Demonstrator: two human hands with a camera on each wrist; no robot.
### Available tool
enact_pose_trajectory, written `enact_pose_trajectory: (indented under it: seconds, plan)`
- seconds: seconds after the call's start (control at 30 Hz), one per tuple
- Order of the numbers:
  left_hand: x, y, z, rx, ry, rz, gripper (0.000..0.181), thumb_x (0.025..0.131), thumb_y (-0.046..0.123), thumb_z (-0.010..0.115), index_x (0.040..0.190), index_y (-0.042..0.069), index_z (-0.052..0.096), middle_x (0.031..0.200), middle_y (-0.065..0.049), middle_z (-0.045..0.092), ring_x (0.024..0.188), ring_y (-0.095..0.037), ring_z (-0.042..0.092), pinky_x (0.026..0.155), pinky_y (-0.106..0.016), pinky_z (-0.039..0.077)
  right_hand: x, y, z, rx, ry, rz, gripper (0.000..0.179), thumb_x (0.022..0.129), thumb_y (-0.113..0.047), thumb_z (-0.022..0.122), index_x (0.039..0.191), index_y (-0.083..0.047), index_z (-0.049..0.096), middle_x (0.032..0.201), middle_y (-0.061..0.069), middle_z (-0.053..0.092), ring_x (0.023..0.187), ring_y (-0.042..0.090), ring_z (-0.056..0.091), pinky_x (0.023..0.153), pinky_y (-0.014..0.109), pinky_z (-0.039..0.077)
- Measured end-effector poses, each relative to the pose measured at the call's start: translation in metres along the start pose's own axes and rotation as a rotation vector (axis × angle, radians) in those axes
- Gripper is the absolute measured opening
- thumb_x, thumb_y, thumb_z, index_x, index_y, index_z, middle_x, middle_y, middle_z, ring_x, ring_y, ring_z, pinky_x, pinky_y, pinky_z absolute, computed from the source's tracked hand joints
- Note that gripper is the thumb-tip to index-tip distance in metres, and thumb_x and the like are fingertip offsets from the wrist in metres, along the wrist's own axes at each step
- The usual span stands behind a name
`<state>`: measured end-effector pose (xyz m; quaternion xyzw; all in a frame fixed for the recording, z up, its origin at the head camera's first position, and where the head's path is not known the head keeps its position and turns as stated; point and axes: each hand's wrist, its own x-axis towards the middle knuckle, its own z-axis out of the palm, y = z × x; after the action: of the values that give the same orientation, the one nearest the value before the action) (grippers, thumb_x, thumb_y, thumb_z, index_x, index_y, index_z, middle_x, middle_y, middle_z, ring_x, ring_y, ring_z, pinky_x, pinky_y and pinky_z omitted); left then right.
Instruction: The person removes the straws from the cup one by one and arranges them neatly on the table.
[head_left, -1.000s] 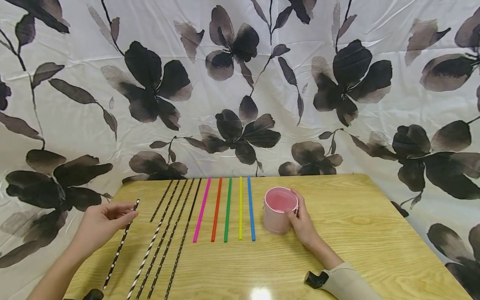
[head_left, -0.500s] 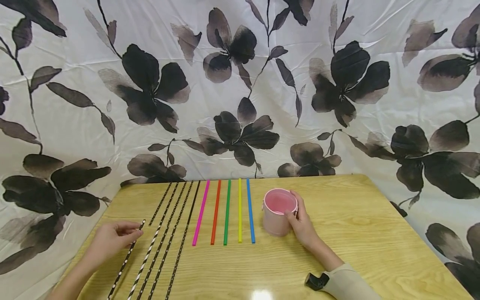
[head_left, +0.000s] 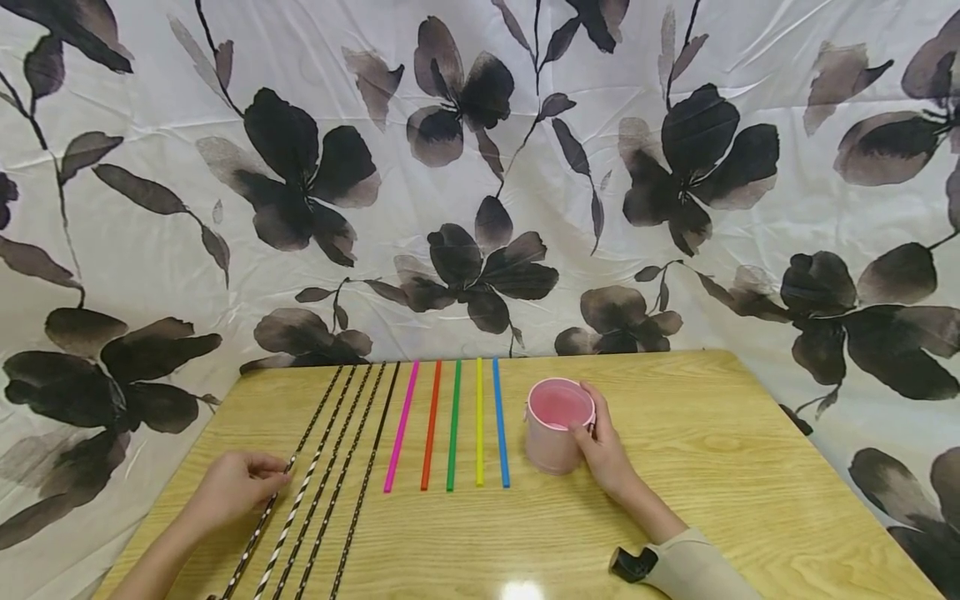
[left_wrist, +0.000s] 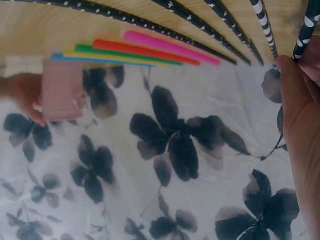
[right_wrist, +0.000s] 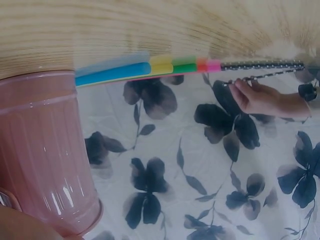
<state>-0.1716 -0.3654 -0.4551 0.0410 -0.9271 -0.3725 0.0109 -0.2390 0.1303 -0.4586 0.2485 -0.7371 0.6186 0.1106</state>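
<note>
My left hand (head_left: 231,492) pinches the far end of a black straw with white dots (head_left: 256,533), low over the left of the table. In the left wrist view that dotted straw (left_wrist: 306,31) stands between thumb and fingers. Its far end meets the near end of another black patterned straw (head_left: 318,415). Just right of it lies a black-and-white striped straw (head_left: 293,515). My right hand (head_left: 607,457) grips a small pink bucket (head_left: 551,450) by its right side, thumb near the rim. The bucket stands upright, and no contents show inside.
Several more black patterned straws lie side by side in slanting lines. Right of them are magenta (head_left: 401,427), red (head_left: 431,427), green (head_left: 453,427), yellow (head_left: 480,425) and blue (head_left: 501,425) straws. A floral cloth (head_left: 570,275) hangs behind the wooden table (head_left: 712,467).
My left hand has come down and slightly right with the dotted straw, bringing it into line with the far-left straw. My right hand and the bucket stay in place.
</note>
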Motion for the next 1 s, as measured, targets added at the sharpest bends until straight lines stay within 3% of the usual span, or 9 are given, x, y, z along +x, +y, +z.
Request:
enact_pose_trajectory:
  seconds: [0.23,0.77,1.0]
  plan:
    - [0.0018,-0.0058,0.0031,0.059,-0.011,-0.031,0.031,0.072,0.025,0.072,0.093,0.002,0.067,0.075,-0.003,0.065,0.055,-0.015,0.057,0.046,-0.027,0.047,0.0006,0.0028,0.0001,-0.002,-0.001,-0.009,0.057,0.088,0.003,0.042,0.138,0.001,0.015,0.130,0.025,0.033,0.120,0.037,0.030,0.098,0.053,0.020]
    - [0.0077,-0.0038,0.0070,0.032,-0.044,-0.053,0.033,0.074,0.023,0.071,0.097,0.000,0.066,0.077,-0.004,0.066,0.054,-0.017,0.058,0.046,-0.029,0.048,0.0014,0.0025,-0.0019,0.007,-0.004,-0.015,0.057,0.088,0.003,0.042,0.138,-0.004,0.016,0.130,0.026,0.032,0.120,0.040,0.028,0.096,0.057,0.019]
    - [0.0070,-0.0010,0.0071,0.091,-0.011,-0.039,0.029,0.074,0.020,0.070,0.094,0.000,0.066,0.075,-0.004,0.065,0.055,-0.015,0.058,0.047,-0.027,0.047,0.0012,0.0023,-0.0022,0.012,-0.007,-0.004,0.057,0.088,0.003,0.042,0.138,-0.004,0.016,0.131,0.026,0.031,0.120,0.040,0.028,0.096,0.058,0.019]
